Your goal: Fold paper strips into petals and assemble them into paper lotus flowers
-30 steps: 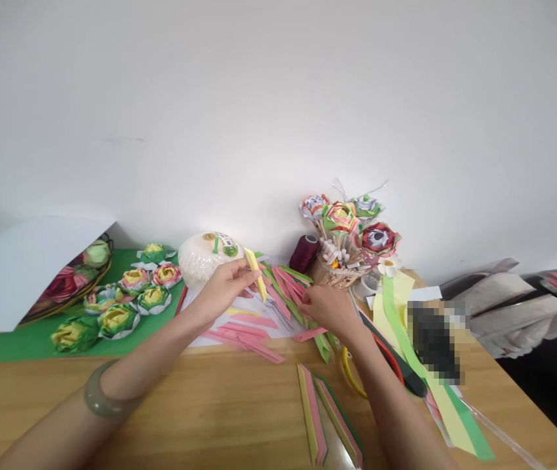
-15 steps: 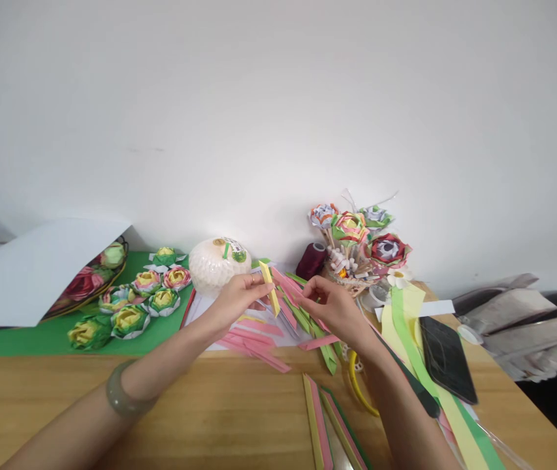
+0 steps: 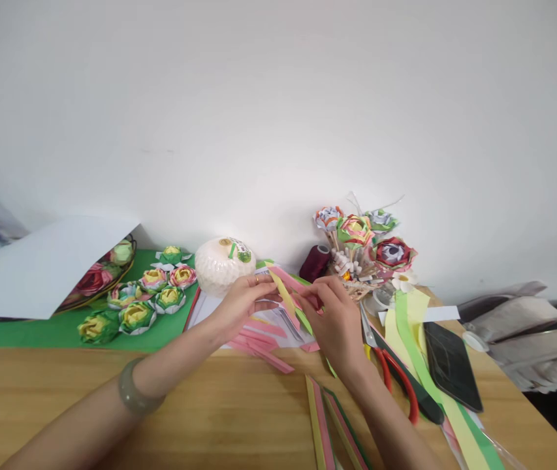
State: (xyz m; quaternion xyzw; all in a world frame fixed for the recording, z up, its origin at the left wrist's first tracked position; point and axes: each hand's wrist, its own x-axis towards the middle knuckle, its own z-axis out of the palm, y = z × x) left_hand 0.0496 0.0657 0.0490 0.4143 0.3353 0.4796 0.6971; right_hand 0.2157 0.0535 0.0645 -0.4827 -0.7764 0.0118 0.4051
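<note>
Head view: The left hand has its fingers pinched narrow on a slim folded yellow paper strip, which lies off its fingertips to the right. The strip's long axis slants from far left to near right. The right hand, also narrow, grips a slim folded pink paper strip from the right; its far end lies against or just behind the yellow one, contact not determinable. Both strips sit between the hands, the yellow nearer the left hand. Loose flat pink paper strips lie below, on the near side.
</note>
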